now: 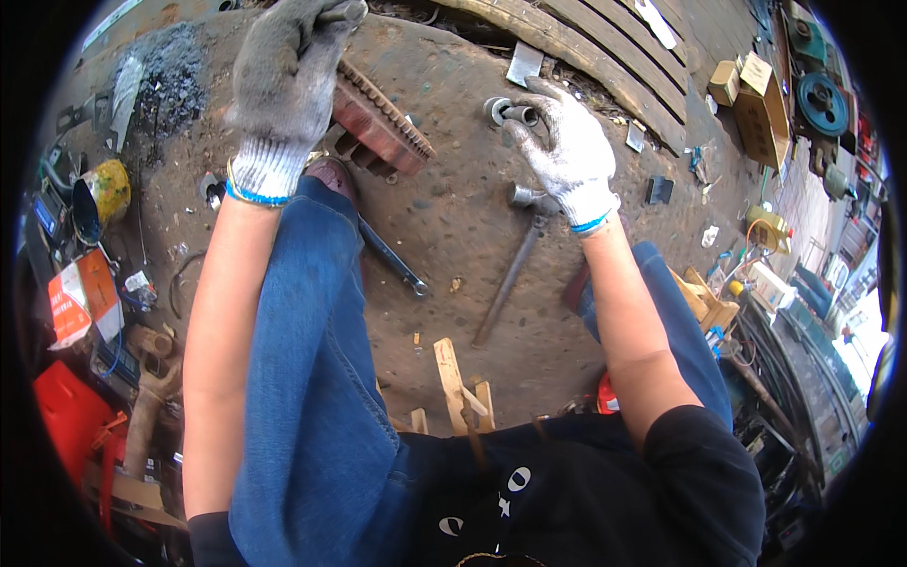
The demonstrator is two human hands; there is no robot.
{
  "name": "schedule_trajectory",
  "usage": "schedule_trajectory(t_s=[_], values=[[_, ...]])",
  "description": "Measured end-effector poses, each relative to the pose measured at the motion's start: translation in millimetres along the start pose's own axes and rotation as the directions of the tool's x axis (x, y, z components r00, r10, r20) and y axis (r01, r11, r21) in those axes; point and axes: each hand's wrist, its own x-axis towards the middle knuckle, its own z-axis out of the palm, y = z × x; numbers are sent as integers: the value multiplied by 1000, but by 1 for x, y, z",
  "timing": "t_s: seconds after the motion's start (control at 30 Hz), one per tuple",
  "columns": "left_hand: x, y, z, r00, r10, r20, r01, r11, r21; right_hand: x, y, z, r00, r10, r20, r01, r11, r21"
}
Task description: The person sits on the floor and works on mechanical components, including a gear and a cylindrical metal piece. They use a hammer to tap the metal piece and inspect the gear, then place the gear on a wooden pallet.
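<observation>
My left hand [283,90], in a soiled white knit glove, is closed around a round metal piece [346,12] at the top; only its end shows. Right below that hand, a reddish-brown toothed gear part [383,123] stands on the ground, partly covered by the glove. My right hand [564,151], gloved too, has thumb and forefinger apart beside a short metal sleeve [521,115]. A metal ring [494,111] lies against the sleeve. Close to the right wrist is the head of a hammer [510,269], its handle pointing toward me.
A combination wrench [392,257] lies between my legs. Wooden slats [624,42] border the far side. At left are a yellow can [109,194], an orange-white box [85,298] and a red container [71,406]. Cardboard boxes [761,118] and a blue wheel [820,99] stand right.
</observation>
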Motion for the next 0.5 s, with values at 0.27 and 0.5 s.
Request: schedule_trajectory(t_s=[0.27,0.5], values=[[11,-7,6,974,176,-140,-166,983,83,-5,-4,3,996,62,-57,-44,962,271],[8,-6,4,983,106,-150,-109,994,-14,-3,-1,12,998,0,-70,12,984,180]])
